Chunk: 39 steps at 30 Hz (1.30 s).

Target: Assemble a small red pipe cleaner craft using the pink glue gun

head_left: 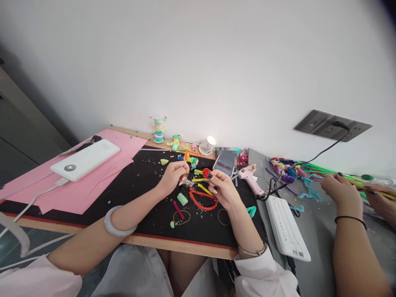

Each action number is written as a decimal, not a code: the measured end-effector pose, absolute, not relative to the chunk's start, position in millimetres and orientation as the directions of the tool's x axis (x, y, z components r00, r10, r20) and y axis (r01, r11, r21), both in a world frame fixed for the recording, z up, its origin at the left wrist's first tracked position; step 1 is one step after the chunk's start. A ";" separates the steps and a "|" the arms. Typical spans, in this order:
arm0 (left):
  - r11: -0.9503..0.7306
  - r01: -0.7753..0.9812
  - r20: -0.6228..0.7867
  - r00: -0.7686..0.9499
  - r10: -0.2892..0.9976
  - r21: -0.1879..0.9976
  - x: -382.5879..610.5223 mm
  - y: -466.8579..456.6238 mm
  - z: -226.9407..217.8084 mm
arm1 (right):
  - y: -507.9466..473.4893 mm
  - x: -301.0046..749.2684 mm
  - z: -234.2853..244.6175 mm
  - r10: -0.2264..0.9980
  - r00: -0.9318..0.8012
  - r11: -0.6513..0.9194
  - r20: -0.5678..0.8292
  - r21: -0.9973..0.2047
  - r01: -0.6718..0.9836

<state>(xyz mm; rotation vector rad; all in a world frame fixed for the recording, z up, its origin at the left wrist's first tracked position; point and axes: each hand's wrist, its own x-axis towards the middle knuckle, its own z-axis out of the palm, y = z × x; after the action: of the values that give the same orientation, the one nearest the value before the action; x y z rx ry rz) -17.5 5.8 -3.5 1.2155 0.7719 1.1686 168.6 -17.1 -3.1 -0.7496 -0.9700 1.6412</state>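
Note:
My right hand (225, 189) pinches a small red coil (206, 173), which looks like wound pipe cleaner, between thumb and fingertip. To its left, my left hand (175, 178) is closed with the fingers curled in; whatever it may hold is hidden. A small greyish metal piece (188, 183) shows just beside its fingertips. Below my hands, a bent orange-red pipe cleaner (202, 207) lies on the black mat (148, 218). Yellow pipe cleaner pieces (202, 189) lie between the hands. A pale green fuzzy roll (182, 199) and a magenta strip (178, 210) lie nearer to me.
A pink glue gun (252, 181), a phone (225, 162) and a paper cup (208, 145) stand or lie beyond my right hand. White power banks (86, 160) flank the mat, one on pink paper (74, 198). At right, another person's hands (343, 192) handle pipe cleaners.

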 end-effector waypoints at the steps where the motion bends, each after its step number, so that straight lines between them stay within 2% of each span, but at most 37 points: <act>1: -0.051 -0.276 0.126 0.258 0.958 0.960 -18.2 6.0 -4.0 | -17.0 168.5 -3.3 0.964 -0.266 -0.130 -0.004 -0.879 -0.458; 12: -0.003 -0.332 0.112 0.311 0.944 0.943 -19.1 8.1 -6.3 | -16.2 167.9 -5.2 0.962 -0.274 -0.129 0.000 -0.882 -0.453; 20: -0.027 -0.167 0.061 0.203 0.977 0.986 -12.6 8.3 -3.4 | -15.6 168.2 -4.8 0.962 -0.272 -0.133 -0.006 -0.882 -0.451; 25: -0.013 -0.095 0.031 0.192 0.981 0.995 -10.6 8.0 -3.5 | -16.7 167.4 -3.1 0.965 -0.261 -0.128 -0.012 -0.891 -0.435; 35: 0.036 -0.097 -0.014 0.221 0.975 0.995 -11.5 7.1 0.4 | -16.5 168.2 -3.4 0.964 -0.265 -0.131 -0.013 -0.891 -0.434; 39: -0.010 -0.090 0.031 0.238 0.971 0.996 -12.3 8.0 -3.1 | -16.9 167.8 -2.6 0.966 -0.259 -0.131 -0.015 -0.890 -0.436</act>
<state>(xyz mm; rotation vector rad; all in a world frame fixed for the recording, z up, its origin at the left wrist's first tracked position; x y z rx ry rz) -12.3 8.0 -3.1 1.2640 0.9575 1.0853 167.8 -16.9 -2.6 -0.7749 -0.9852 1.6314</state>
